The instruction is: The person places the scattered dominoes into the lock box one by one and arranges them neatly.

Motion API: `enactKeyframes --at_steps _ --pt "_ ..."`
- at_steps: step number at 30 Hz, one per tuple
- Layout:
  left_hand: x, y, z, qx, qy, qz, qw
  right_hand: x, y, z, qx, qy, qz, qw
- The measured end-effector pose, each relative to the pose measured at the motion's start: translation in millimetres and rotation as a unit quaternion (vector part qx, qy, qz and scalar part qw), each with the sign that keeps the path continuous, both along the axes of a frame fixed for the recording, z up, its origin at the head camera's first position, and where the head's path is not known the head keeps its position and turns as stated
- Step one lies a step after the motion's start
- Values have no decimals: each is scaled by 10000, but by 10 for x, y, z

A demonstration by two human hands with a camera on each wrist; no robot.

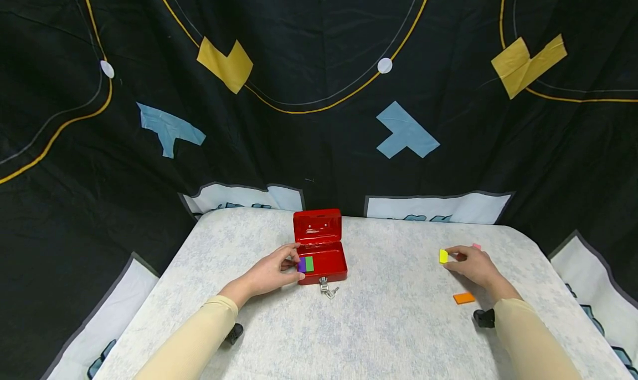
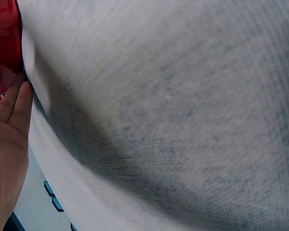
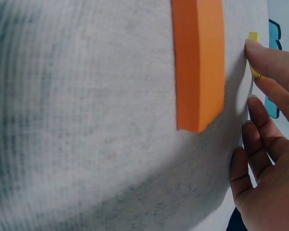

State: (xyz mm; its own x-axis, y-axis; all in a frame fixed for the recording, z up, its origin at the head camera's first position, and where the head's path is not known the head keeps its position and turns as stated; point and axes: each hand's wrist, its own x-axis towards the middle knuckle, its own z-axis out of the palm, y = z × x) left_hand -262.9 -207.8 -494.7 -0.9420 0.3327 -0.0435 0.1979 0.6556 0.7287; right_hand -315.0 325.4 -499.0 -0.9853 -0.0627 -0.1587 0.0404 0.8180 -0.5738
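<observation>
A red metal box (image 1: 329, 262) stands with its lid raised; inside, at its left end, a purple block (image 1: 302, 265) and a green block (image 1: 309, 263) lie side by side. My left hand (image 1: 271, 269) touches the box's left side, thumb near the front corner and index finger toward the back; in the left wrist view that hand (image 2: 8, 144) rests relaxed fingers against the red box (image 2: 5, 38). Far to the right, my right hand (image 1: 473, 265) pinches a yellow block (image 1: 443, 256) between thumb and fingers. The right wrist view shows the same hand (image 3: 274, 125) and yellow block (image 3: 253, 55).
An orange block (image 1: 464, 298) lies in front of my right hand, also large in the right wrist view (image 3: 197, 62). A pink piece (image 1: 477, 246) shows behind that hand. Keys (image 1: 330, 292) hang at the box's front lock. A black curtain (image 1: 319, 147) stands behind the table (image 1: 389, 313).
</observation>
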Motion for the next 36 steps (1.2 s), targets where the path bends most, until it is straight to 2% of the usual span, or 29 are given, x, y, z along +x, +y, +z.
enactKeyframes --at_steps 6,13,18,21,28,36 --pt "-10 19 6 -36 -13 5 10000 1 23 -13 -34 -22 -38 10000" --pt "-22 35 -1 -56 36 -34 10000 16 30 -27 72 150 14 9999" --pt "-35 42 11 -90 81 -62 9999 25 -27 29 25 213 78 9997" --pt "-37 40 23 -147 82 -72 9998 28 -101 86 -51 256 153 9995" --pt "-29 17 36 -90 77 -116 9999 23 -368 192 -61 824 544 9951" --pt "-2 12 17 -75 0 -50 10000 41 -698 281 -219 1150 983 9882"
